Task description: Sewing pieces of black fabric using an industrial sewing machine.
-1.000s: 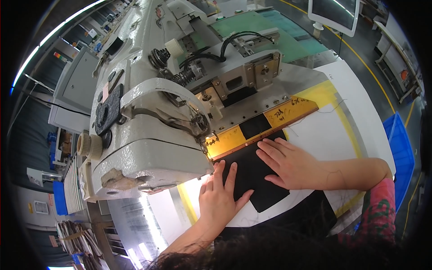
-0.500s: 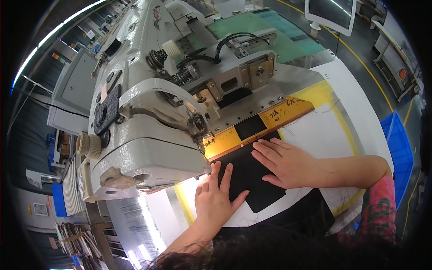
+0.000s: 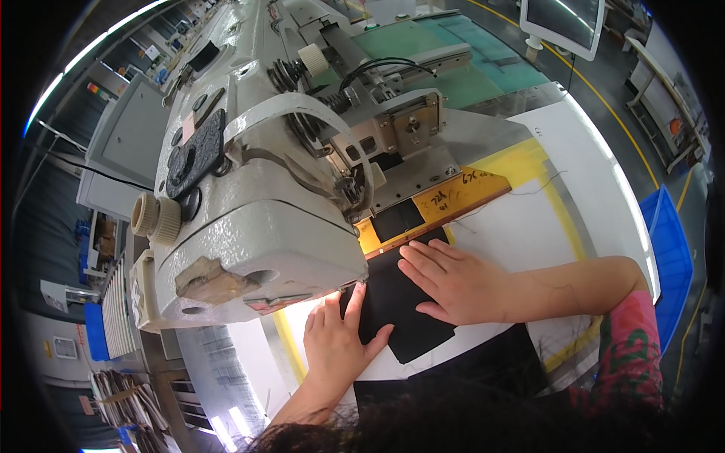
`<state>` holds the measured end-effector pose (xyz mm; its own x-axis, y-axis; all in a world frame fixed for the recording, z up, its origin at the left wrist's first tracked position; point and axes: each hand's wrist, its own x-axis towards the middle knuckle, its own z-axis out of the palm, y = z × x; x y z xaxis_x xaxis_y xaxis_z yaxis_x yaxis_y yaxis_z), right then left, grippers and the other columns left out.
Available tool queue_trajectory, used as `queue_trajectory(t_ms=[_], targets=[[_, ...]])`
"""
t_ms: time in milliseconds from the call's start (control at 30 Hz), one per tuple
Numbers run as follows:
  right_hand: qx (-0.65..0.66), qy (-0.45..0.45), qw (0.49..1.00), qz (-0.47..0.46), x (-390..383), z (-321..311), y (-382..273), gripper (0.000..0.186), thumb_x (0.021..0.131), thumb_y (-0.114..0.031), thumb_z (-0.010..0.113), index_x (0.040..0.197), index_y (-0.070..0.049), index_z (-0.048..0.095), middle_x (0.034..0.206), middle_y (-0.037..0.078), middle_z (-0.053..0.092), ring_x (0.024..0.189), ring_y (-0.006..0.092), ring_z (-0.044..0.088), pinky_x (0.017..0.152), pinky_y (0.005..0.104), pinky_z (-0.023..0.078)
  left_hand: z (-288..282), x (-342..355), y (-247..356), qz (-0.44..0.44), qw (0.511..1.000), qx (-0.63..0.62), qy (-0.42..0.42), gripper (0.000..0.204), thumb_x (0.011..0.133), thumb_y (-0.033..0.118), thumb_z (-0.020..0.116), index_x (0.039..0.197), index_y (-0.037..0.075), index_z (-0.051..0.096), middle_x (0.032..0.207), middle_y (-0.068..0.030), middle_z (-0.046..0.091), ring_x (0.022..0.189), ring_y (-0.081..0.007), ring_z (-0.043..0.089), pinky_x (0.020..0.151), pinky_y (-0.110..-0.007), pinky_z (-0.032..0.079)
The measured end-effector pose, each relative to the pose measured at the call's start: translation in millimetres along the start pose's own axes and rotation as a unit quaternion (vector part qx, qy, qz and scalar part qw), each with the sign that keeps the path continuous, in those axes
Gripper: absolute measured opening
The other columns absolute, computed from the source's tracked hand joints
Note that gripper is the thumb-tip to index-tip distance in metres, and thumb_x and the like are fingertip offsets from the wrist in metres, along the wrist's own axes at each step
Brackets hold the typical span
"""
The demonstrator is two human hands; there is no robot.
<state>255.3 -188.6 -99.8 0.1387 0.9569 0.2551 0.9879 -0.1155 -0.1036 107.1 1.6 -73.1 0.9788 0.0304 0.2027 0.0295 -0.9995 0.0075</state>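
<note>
A black fabric piece (image 3: 411, 332) lies flat under the head of a large white industrial sewing machine (image 3: 264, 234). Along its far edge runs a yellow clamp plate (image 3: 468, 192) with handwritten marks and a dark rectangular opening. My left hand (image 3: 336, 347) rests at the fabric's left edge, fingers spread, the fingertips close beneath the machine head. Lying flat across the right part of the fabric, my right hand (image 3: 461, 285) has its fingertips near the plate's edge. The needle area is hidden behind the machine head.
More black fabric (image 3: 483, 362) lies nearer me. Yellow tape (image 3: 559, 215) borders the white work surface. A metal clamp carriage (image 3: 408, 136) with cables stands behind the plate. To the right are a blue bin (image 3: 672, 257) and a monitor (image 3: 563, 23); stacked sheets (image 3: 128, 404) sit lower left.
The clamp carriage and yellow plate have shifted left along the machine. The black fabric and both my hands have moved left with them, my hands staying flat on it.
</note>
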Motion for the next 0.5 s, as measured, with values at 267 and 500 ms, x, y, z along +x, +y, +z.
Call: queue_trajectory(t_ms=[267,500], targets=[[-0.02,-0.006,1.0,-0.015,0,-1,3,0.062,0.093,-0.041,0.048,0.127,0.01,0.047,0.134,0.027,0.045,0.126,0.0368,0.044,0.108,0.0416,0.032,-5,3,5,-0.01,1.0,-0.016,0.0,0.067,0.068,0.041,0.077,0.123,0.008,0.056,0.107,-0.0134,0.051,0.094,-0.0304,0.056,0.08,-0.039,0.047],[0.029,0.004,0.999,-0.03,-5,-5,10,0.058,0.092,-0.041,0.053,0.121,0.009,0.052,0.128,0.027,0.049,0.123,0.0368,0.047,0.105,0.0412,0.036,-8,6,13,-0.028,1.0,-0.007,0.012,0.067,0.068,0.039,0.077,0.123,0.008,0.055,0.111,-0.0143,0.052,0.095,-0.0319,0.056,0.082,-0.039,0.047]])
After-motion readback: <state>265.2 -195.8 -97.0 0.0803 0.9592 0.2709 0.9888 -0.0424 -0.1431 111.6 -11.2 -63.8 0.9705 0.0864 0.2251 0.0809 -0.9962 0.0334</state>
